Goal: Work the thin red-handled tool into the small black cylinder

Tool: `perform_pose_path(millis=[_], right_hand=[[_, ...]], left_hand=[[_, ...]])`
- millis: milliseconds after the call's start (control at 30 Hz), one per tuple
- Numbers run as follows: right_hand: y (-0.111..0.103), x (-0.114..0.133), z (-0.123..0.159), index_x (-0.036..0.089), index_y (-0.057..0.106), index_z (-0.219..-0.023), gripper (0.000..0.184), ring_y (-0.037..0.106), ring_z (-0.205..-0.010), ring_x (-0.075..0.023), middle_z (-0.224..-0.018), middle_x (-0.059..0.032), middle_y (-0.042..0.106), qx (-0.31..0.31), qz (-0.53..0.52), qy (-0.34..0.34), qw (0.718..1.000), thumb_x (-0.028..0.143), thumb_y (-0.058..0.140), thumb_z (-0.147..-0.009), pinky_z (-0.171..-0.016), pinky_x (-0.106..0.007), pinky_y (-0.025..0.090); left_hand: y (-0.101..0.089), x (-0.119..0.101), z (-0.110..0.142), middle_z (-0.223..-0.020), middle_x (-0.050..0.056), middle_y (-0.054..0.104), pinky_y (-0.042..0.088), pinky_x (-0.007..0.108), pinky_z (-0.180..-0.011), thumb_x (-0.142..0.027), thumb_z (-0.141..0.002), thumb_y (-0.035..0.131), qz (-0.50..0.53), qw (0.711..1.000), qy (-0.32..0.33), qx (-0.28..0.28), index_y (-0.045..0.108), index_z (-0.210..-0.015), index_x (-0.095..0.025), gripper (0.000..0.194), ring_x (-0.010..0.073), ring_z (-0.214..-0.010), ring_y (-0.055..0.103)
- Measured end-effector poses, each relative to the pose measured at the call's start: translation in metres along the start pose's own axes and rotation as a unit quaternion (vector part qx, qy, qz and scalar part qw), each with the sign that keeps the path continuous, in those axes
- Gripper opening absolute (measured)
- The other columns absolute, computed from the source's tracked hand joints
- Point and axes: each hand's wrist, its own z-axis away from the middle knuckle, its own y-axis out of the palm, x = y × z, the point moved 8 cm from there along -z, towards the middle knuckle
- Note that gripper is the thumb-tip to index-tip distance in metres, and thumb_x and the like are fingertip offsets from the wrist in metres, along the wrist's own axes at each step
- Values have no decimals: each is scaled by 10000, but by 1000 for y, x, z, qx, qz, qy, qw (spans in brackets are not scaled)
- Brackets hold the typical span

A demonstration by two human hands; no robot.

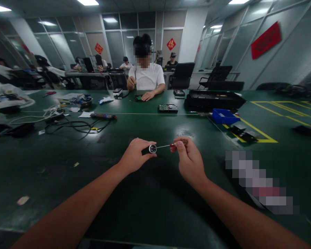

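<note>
My left hand (135,155) is closed around a small round silver part (152,149), pinched between thumb and fingers above the green table (150,207). My right hand (189,160) grips a small screwdriver (171,145) by its reddish handle. Its thin metal shaft reaches left and its tip touches the round part. Both hands hover close together over the middle of the table, just in front of me.
A person in a white shirt (145,76) works across the table on a circuit board (139,98). A hard drive (168,108), black case (214,100), blue bin (225,116), tangled cables (75,125) and another screwdriver (103,116) lie beyond. Yellow tape lines (259,131) mark the right.
</note>
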Motion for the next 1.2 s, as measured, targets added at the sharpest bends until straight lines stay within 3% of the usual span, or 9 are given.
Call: perform_pose_path(millis=[300,433,533,633,700,833,933,1067,1200], right_hand=[[4,3,2,235,589,-1069,198,673,-819,-188,-878,-27,683,31,-5,-2,999,394,491,-1004,-780,-357,514],[2,-3,0,228,589,-1036,206,675,-794,-193,-867,-32,688,13,-16,26,999,404,487,-1001,-763,-357,521],[0,4,-2,229,604,-1025,200,676,-785,-193,-857,-35,701,14,20,5,1000,400,507,-991,-738,-341,518],[-1,17,-1,229,630,-875,190,642,-682,-170,-752,-9,680,27,113,-45,992,408,609,-935,-634,-297,474],[-3,24,0,229,577,-706,283,557,-548,-136,-612,26,597,20,165,-69,984,424,665,-891,-539,-271,404],[-3,28,2,229,459,-576,428,427,-434,-99,-490,59,465,14,191,-85,978,453,678,-868,-458,-255,305],[2,27,4,227,528,-632,357,473,-452,-111,-533,41,537,29,193,-89,977,447,684,-866,-467,-261,335],[7,28,6,231,621,-958,116,668,-720,-191,-837,-37,708,65,169,-106,978,341,595,-932,-625,-306,485],[12,31,7,240,612,-1024,113,684,-831,-208,-915,-47,708,111,155,-125,974,274,527,-959,-739,-339,514]], left_hand=[[0,2,0,-1119,39,740,456,427,-929,-333,-823,786,-1,1000,-18,8,678,-1208,-243,410,241,-1015,641],[-1,0,0,-1118,37,741,458,429,-925,-333,-821,789,0,1000,-17,8,679,-1205,-245,410,242,-1014,642],[-1,0,0,-1123,37,743,461,432,-926,-333,-822,786,-2,1000,-15,12,683,-1200,-253,400,245,-1014,647],[-1,0,-1,-1117,40,746,464,425,-918,-332,-820,787,-5,1000,-15,9,686,-1196,-253,397,247,-1013,653],[-1,1,-1,-1115,40,747,463,423,-921,-333,-820,787,-6,1000,-13,5,685,-1196,-252,398,246,-1013,656],[-1,2,-1,-1098,39,749,462,418,-915,-318,-818,792,-6,1000,-11,3,685,-1187,-234,394,240,-1004,657],[-2,3,0,-1097,39,746,463,415,-909,-306,-828,782,-6,1000,-16,2,681,-1189,-235,382,238,-1014,653],[-2,2,-1,-1099,34,748,456,417,-909,-311,-821,789,-7,1000,-14,5,682,-1181,-242,382,240,-1007,655],[0,-1,-1,-1102,21,750,445,418,-908,-293,-817,794,-10,1000,-7,12,681,-1175,-249,378,238,-1003,655]])
